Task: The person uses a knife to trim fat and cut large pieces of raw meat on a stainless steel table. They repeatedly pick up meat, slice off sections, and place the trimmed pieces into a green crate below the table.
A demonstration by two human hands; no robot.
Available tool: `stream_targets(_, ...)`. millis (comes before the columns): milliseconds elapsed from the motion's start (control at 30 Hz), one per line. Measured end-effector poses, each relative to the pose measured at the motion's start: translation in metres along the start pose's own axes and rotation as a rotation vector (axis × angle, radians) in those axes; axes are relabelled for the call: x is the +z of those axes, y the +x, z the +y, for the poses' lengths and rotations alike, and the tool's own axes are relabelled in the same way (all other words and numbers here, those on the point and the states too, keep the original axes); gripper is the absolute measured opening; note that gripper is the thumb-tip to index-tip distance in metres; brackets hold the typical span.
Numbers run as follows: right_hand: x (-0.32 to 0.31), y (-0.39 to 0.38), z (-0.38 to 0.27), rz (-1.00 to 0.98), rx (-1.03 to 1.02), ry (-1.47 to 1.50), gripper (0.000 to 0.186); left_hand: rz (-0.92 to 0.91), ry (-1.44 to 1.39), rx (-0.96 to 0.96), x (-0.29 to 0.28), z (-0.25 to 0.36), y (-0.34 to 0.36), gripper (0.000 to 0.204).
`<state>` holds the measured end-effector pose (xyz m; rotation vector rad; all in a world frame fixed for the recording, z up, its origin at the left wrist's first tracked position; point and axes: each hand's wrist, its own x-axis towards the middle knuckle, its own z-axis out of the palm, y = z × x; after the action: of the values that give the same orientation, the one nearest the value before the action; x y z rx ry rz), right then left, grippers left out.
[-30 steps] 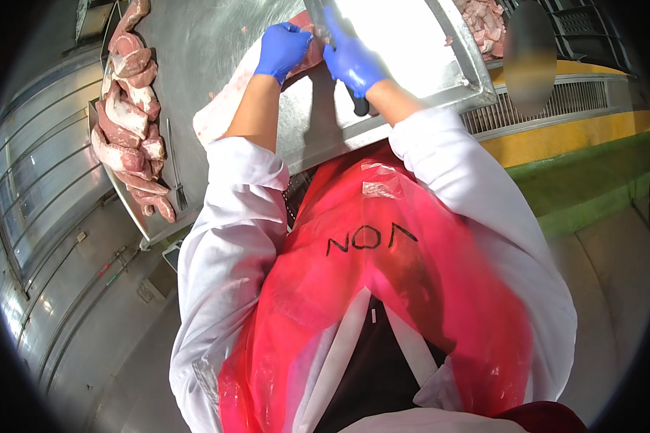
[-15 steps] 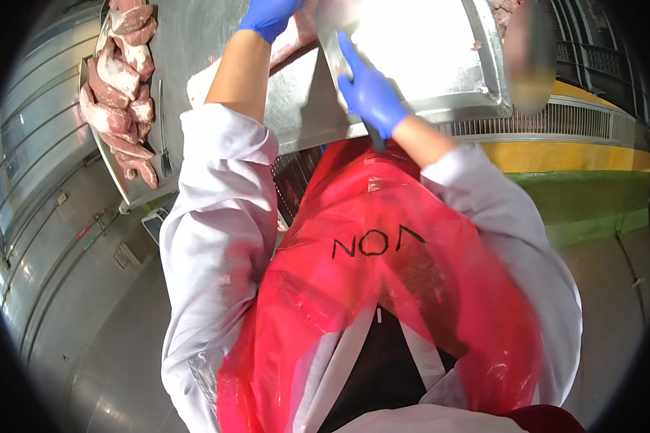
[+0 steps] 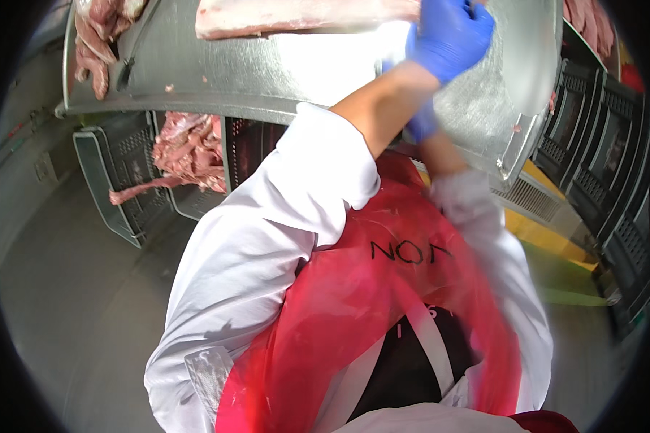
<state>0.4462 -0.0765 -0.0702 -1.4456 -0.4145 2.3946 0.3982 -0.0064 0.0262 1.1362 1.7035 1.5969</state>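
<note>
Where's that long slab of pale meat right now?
In the head view, the slab lies along the top edge, left of centre, on the metal table, its right end by the left hand.

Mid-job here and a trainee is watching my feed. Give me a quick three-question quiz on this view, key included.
1. True or false: the blue-gloved right hand is fully in view.

2. Where does most of the reddish pile of meat trimmings lie?
A) On the red plastic apron
B) In a grey plastic crate
C) On the grey floor

3. Fill in: the long, pale slab of meat lies on a shiny ____ worktop.

Key:
1. False; the bare left forearm partly hides it.
2. B
3. metal
</note>
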Motion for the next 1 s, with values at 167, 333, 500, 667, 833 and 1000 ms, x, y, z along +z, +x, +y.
stream_targets(167,0.004,0.015,0.001,0.126,-0.724,-0.813,0.058,0.045,-0.281,0.029,-0.001,0.012,-0.011,0.009)
stream_targets(333,0.016,-0.027,0.014,-0.201,-0.607,-0.756,0.078,0.295,-0.256,0.073,0.015,0.006,0.004,0.013)
stream_targets(500,0.063,0.018,-0.030,-0.027,-0.493,-0.737,0.068,0.351,-0.290,0.204,0.016,0.017,0.004,0.010)
stream_targets(667,0.053,-0.031,0.038,-0.147,-0.591,-0.899,0.075,0.430,-0.332,0.169,-0.004,0.032,0.015,0.012)
stream_targets(833,0.108,0.024,-0.008,-0.047,-0.480,-0.826,0.070,0.364,-0.388,0.167,-0.011,0.056,0.010,0.011)
stream_targets(1000,0.084,0.001,0.073,0.063,-0.802,-1.230,0.071,0.477,-0.509,0.172,-0.033,0.083,0.025,0.011)
